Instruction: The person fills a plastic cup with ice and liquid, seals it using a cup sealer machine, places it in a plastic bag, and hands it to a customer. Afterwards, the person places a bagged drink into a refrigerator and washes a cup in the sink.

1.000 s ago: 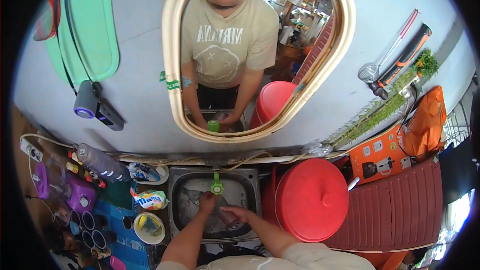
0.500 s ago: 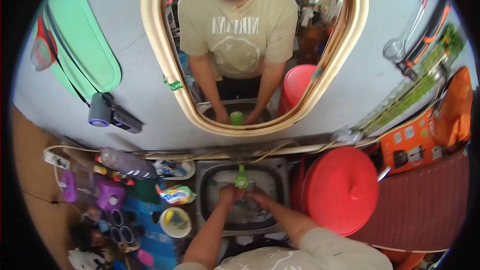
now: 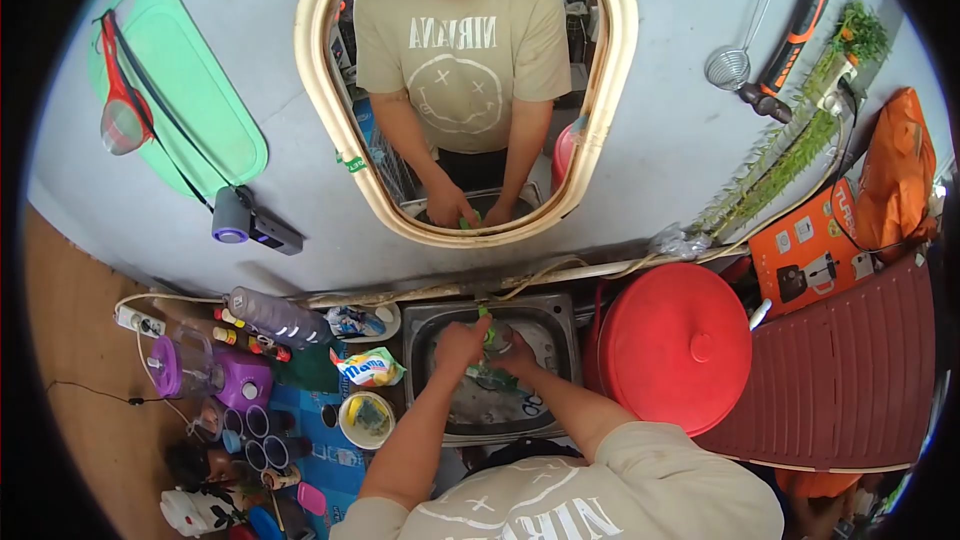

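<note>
A green tap [image 3: 484,311] stands at the back of a metal sink [image 3: 425,418]. My left hand [image 3: 462,345] is on the tap, its fingers closed around the upper part and partly hiding it. Just to the right, below the tap, my right hand [image 3: 515,356] holds a clear, glass-like vessel [image 3: 497,338], which is partly covered by the fingers. Something greenish [image 3: 490,376] lies in the basin under my hands; its kind is unclear.
A red lidded bucket [image 3: 672,355] stands right of the sink. To the left are a white tub [image 3: 367,420] with a yellow sponge, a soap packet [image 3: 368,367], a purple blender [image 3: 240,380] and several cups [image 3: 258,422]. A mirror [image 3: 455,90] hangs above.
My left hand has moved up onto the tap, hiding part of it. My right hand stays over the basin, and the clear vessel shows more plainly. The camera view has tilted and shifted.
</note>
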Demonstrator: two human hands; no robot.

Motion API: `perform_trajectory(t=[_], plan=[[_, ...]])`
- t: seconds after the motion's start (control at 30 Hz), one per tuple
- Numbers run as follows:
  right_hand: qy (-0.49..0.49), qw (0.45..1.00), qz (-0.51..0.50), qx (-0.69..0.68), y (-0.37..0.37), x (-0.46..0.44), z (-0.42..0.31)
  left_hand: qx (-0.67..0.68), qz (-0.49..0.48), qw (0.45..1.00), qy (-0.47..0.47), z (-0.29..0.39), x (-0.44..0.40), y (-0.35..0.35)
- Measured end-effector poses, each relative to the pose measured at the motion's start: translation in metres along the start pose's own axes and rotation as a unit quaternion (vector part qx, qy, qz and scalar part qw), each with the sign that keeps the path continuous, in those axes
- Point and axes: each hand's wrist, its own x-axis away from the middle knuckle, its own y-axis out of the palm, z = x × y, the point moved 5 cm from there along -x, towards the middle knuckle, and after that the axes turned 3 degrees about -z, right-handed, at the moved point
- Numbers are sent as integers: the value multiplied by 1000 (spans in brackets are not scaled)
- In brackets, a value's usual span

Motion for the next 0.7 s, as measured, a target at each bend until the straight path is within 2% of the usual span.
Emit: perform_trajectory(t=[0.07, 0.13, 0.2, 0.27, 0.37, 0.43, 0.47, 0.53, 0.7], plan=[[13, 999, -22, -20, -1, 4, -7, -23, -11, 1000, 2, 5, -1, -3], [26, 999, 0, 42, -2, 0, -2, -71, -36, 997, 2, 5, -3, -2], [3, 997, 17, 75, 0, -10, 13, -123, 25, 992, 11, -6, -18, 9], [14, 989, 32, 144, 0, -10, 8, -119, 15, 993, -15, -6, -14, 9], [12, 996, 31, 79, 7, -11, 19, -89, -24, 996, -15, 1, -1, 6], [-35, 997, 69, -29, 9, -11, 17, 139, -152, 970, -127, -16, -4, 21], [-33, 997, 70, -31, 9, -9, 15, 137, -154, 970, -128, -21, -7, 23], [-33, 995, 81, -43, 9, -3, 12, 264, -186, 938, -128, -25, -8, 32], [-25, 996, 82, -4, 8, 13, 17, 280, -199, 931, -123, -26, -8, 35]])
